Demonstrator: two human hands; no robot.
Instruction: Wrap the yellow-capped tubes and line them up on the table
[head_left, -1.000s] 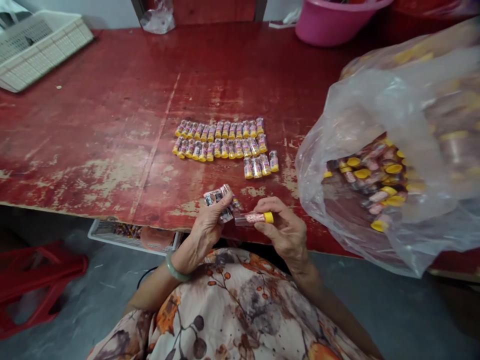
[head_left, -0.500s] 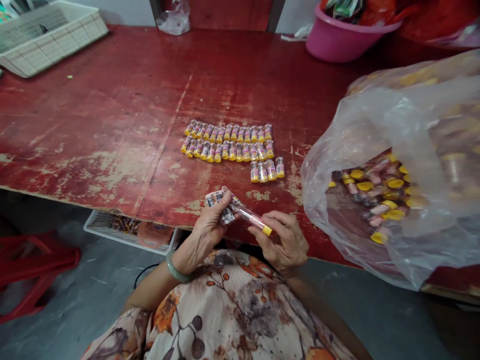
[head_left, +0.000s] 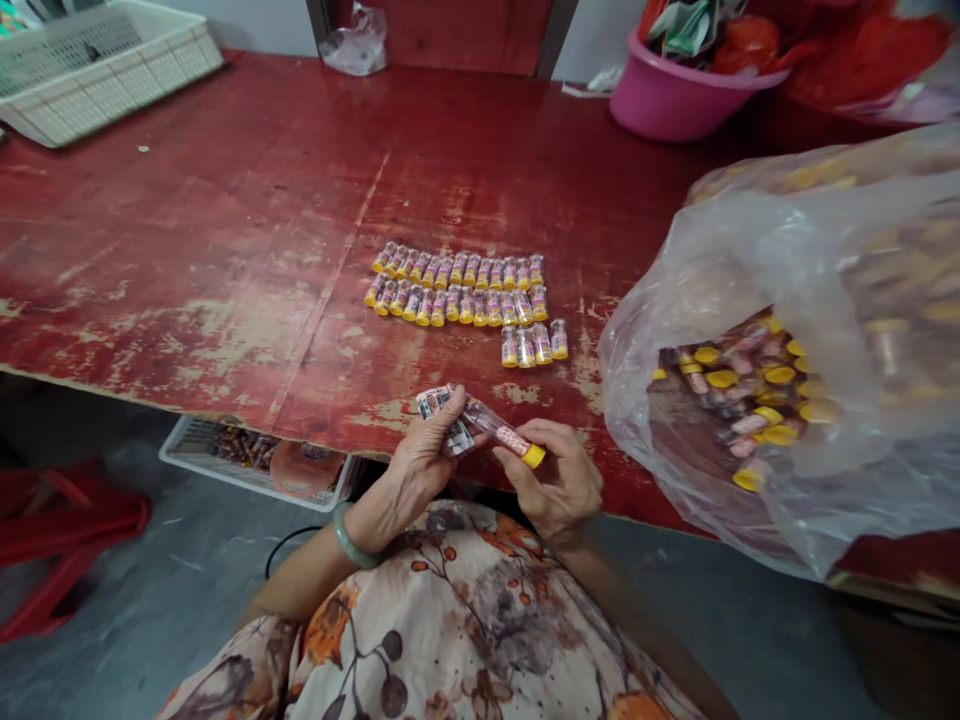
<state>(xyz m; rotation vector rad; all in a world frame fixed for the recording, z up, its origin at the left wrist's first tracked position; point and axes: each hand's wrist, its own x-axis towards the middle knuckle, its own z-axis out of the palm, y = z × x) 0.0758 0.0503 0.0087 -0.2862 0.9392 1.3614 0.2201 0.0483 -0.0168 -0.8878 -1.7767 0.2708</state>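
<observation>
The tube lies between the hands, over the near edge of the surface. A second ago it was nearly level; now it slants, its yellow cap lower and toward the right hand, its clear end up at the left hand's fingers. The right hand's grip is closed to a narrow pinch on the cap end, thumb below and fingers above. The left hand's grip is also nearly closed, its thumb pressing a few printed wrappers.

Beyond, the packed tubes still lie in two long rows and a short row of four. An open clear bag at the right holds more yellow-capped tubes. Print shows on the wrappers and packed tubes, too small to read.
</observation>
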